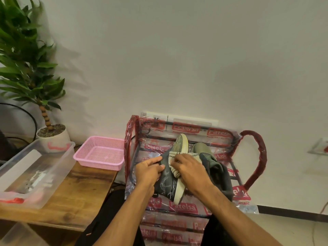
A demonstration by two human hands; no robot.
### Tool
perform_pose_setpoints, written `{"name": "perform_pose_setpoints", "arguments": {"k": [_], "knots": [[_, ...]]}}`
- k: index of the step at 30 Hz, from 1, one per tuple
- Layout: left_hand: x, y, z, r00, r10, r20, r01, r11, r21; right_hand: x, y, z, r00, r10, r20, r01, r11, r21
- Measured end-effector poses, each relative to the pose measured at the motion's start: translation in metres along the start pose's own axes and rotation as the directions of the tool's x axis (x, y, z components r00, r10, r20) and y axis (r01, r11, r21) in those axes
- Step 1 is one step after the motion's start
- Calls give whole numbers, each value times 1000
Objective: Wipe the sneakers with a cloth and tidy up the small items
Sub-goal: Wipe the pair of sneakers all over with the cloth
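Note:
A dark sneaker (166, 180) with a pale sole lies tipped on its side on a plastic-wrapped rack (248, 153). My left hand (149, 170) grips its upper at the left side. My right hand (190, 168) holds a cream cloth (174, 170) pressed against the sneaker near the sole. The second dark sneaker (215, 172) sits just to the right, partly hidden by my right hand and forearm.
A pink mesh basket (99, 153) stands on the wooden table (78, 194) at the left. A clear plastic bin (33, 171) holds small items there. A potted plant (51, 135) stands behind it by the wall.

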State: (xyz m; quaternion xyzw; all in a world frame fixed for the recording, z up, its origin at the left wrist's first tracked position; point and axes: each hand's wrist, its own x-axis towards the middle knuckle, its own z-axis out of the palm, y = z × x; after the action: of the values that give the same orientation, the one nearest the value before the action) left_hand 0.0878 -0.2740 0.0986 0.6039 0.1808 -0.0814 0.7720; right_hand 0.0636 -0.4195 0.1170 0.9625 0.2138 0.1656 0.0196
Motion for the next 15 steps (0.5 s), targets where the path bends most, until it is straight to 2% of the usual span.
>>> {"name": "perform_pose_setpoints", "arguments": {"k": [4,8,9,13,15], "knots": [[2,0,-3,1000,-4,-17,4,1000,13,-15,-11,-3,991,-134,11,134,990,33],[-4,2,3,1000,4,13,-4,1000,29,-4,2,0,1000,25,11,-24,999,-20],[-4,3,3,1000,8,18,-8,1000,26,-3,-1,-1,1000,26,18,-25,1000,-16],[1,1,-5,1000,-15,-6,15,999,34,-22,-15,-6,985,-164,48,162,986,46],[0,1,-3,1000,-21,-7,21,999,33,-18,-7,-3,989,-140,43,140,990,12]]}}
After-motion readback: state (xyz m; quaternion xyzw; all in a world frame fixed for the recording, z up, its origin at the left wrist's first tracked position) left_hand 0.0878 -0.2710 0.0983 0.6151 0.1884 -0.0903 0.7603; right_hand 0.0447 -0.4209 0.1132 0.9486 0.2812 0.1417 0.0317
